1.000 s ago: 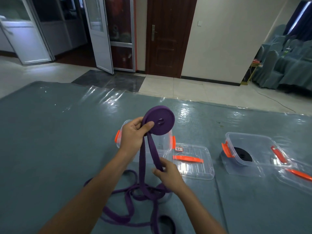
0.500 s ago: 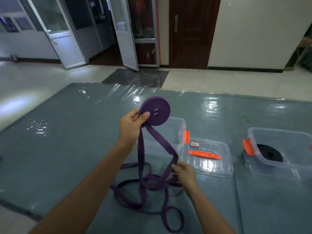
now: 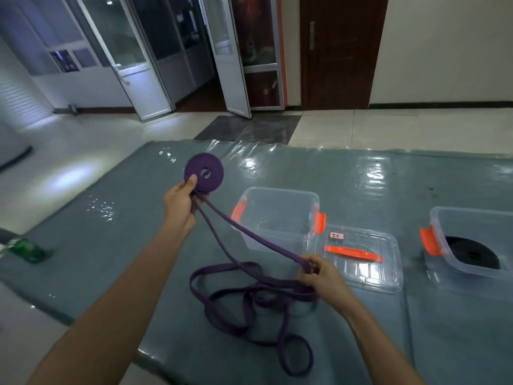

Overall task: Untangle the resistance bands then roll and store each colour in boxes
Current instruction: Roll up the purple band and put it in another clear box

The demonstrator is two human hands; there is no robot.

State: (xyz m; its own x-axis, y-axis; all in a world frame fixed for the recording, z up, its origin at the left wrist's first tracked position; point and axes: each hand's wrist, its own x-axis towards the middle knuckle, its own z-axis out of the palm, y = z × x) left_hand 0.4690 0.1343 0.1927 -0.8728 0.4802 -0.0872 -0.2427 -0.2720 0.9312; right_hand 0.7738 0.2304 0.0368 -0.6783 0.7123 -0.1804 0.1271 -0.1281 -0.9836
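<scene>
My left hand grips a partly wound purple roll of resistance band, held up above the table with the thumb pressed on its face. Two purple strands run down from it to my right hand, which pinches them near the table. The loose rest of the purple band lies in tangled loops on the table in front of me. Just behind stands an empty clear box with orange clasps. A second clear box at the right holds a rolled black band.
A clear lid with an orange handle and a small label lies right of the empty box. The table has a grey-green plastic-covered top; its near-left edge is close to the loops. A green bottle lies at the far left.
The view has swung left. My left hand carried the roll up and leftward, while my right hand slid along the strands to the right, drawing them out at a slant.
</scene>
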